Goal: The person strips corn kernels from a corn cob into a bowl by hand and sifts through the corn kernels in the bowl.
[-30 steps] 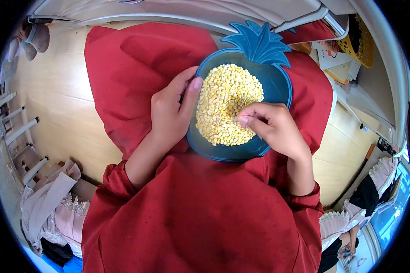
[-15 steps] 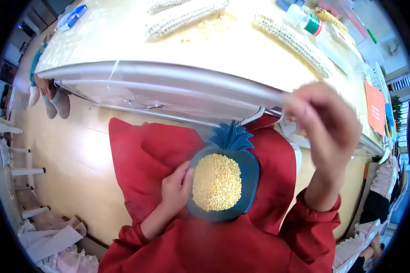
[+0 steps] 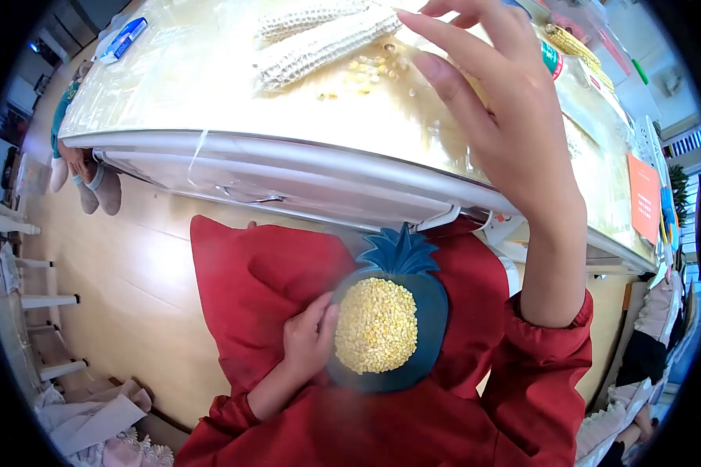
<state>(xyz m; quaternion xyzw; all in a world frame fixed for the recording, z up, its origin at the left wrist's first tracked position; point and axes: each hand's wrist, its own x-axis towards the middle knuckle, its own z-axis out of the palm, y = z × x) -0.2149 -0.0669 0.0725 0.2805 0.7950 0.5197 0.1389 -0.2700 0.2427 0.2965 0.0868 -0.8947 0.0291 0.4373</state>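
Note:
A dark blue pineapple-shaped dish (image 3: pixel 430 331) rests on the red-clothed lap, with a heap of yellow corn kernels (image 3: pixel 376 325) in it. My left hand (image 3: pixel 310 336) grips the dish's left rim, thumb at the edge. Over the table, my right hand (image 3: pixel 494 86) is open, its thumb and fingers apart with nothing between them. Its index fingertip is close to the end of a stripped corn cob (image 3: pixel 319 50); I cannot tell whether they touch. Another stripped cob (image 3: pixel 308 19) lies behind that one. Loose kernels (image 3: pixel 366 74) are scattered just left of my right thumb.
The table (image 3: pixel 171 86) has a plastic-covered top and a drawer front with a handle (image 3: pixel 249 194). A blue and white box (image 3: pixel 125 39) lies at its far left. At right are a yellow corn cob (image 3: pixel 572 45) and an orange booklet (image 3: pixel 644 198). Another person's feet (image 3: pixel 105 191) show at left.
My right hand has moved up and left from the table's front edge to above the tabletop, and its fingers have spread. My left hand still holds the dish.

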